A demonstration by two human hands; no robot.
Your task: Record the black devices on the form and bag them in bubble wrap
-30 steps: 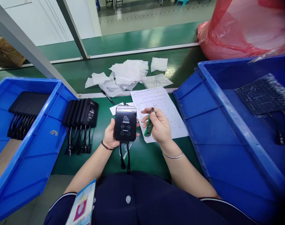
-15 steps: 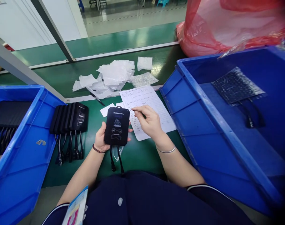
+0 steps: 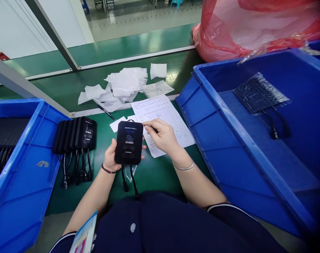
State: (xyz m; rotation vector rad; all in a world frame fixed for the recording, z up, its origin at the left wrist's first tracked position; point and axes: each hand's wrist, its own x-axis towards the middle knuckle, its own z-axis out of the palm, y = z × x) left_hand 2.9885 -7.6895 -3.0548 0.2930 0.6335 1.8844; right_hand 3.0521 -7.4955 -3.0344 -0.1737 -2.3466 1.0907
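Note:
My left hand (image 3: 110,158) is wrapped round a flat black RHINO control box (image 3: 128,143), its printed face turned up and two short cables hanging from its lower edge. At the box's upper right corner, the thumb and forefinger of my right hand (image 3: 160,135) are pinched together; anything between them is too small to make out. Beneath the box lies a small clear plastic bag (image 3: 130,171). A printed sheet (image 3: 164,116) is partly under my right hand. Small white cards (image 3: 118,124) show just behind the box.
Left of me stands a row of similar black boxes (image 3: 74,135), beside a blue bin (image 3: 44,133) holding more. A larger blue bin (image 3: 215,147) at right contains a bubble-wrapped box (image 3: 260,93). Bubble-wrap pouches (image 3: 125,84), a pen (image 3: 106,113) and a red plastic bag (image 3: 218,38) lie further back.
My right fingertips have closed in on the box's upper right corner, now seeming to touch it. My left hand keeps its hold. The whole view has shifted slightly.

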